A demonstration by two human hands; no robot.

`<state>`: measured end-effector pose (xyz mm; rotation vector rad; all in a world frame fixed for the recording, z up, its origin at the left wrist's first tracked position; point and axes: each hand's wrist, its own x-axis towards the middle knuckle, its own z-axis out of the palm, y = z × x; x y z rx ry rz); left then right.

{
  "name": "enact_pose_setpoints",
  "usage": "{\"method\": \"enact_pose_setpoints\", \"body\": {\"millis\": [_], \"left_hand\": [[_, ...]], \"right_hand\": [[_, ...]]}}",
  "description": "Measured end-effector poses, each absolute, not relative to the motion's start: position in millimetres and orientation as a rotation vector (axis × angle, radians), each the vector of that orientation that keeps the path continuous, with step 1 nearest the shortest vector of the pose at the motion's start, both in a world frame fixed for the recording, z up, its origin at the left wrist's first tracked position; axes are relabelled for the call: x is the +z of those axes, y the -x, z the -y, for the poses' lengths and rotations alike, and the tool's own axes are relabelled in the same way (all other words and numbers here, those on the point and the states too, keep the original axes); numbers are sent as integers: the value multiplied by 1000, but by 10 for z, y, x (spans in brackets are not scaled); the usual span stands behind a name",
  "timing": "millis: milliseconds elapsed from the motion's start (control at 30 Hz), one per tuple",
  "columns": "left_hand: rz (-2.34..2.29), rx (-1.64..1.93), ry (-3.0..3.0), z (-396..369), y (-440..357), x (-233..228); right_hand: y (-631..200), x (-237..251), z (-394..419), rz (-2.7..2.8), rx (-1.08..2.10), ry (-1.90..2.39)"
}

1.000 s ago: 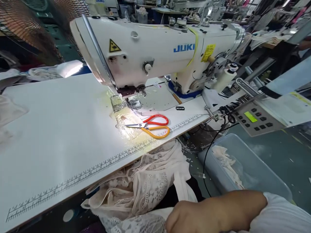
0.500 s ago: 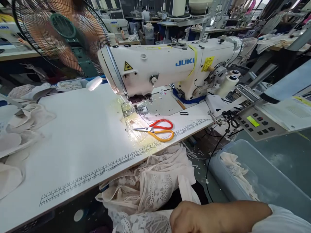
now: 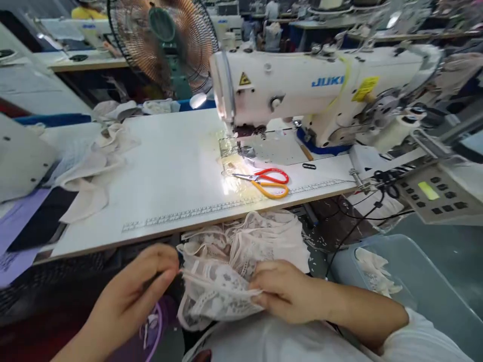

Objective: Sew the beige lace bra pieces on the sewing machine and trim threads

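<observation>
A pale pink lace garment [image 3: 234,261] lies bunched in my lap below the front edge of the white sewing table [image 3: 166,171]. My left hand [image 3: 132,294] pinches its left edge between thumb and fingers. On the garment's lower right part, my right hand [image 3: 287,291] grips the lace. A white Juki sewing machine [image 3: 320,95] stands on the table behind, and red-and-orange scissors [image 3: 267,181] lie shut near its needle.
Pale fabric pieces [image 3: 94,161] are piled at the table's left end. A grey control panel [image 3: 433,193] hangs at the right, with a translucent bin [image 3: 407,291] of scraps below it. A floor fan [image 3: 166,40] stands behind the table. A razor blade [image 3: 309,166] lies beside the scissors.
The view has swung left and down. My left hand has come into view and taken the lace's edge; my right hand has moved onto the garment and grips it.
</observation>
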<state>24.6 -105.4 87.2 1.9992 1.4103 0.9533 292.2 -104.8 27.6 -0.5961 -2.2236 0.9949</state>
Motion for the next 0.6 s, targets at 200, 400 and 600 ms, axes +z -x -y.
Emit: {"method": "enact_pose_setpoints", "body": {"millis": [200,400,600], "left_hand": [[-1327,1159,-1853,1105,-312,773],[-1386,1220,-1628,1162,-341,574],[-1366,1083,-1459,1171,-466,426]], "right_hand": [[-2960,248,1090,2166,1075,737],[-2972,183,1081,2075,1172,806],[-3005,121,1063,2028,1252,905]]}}
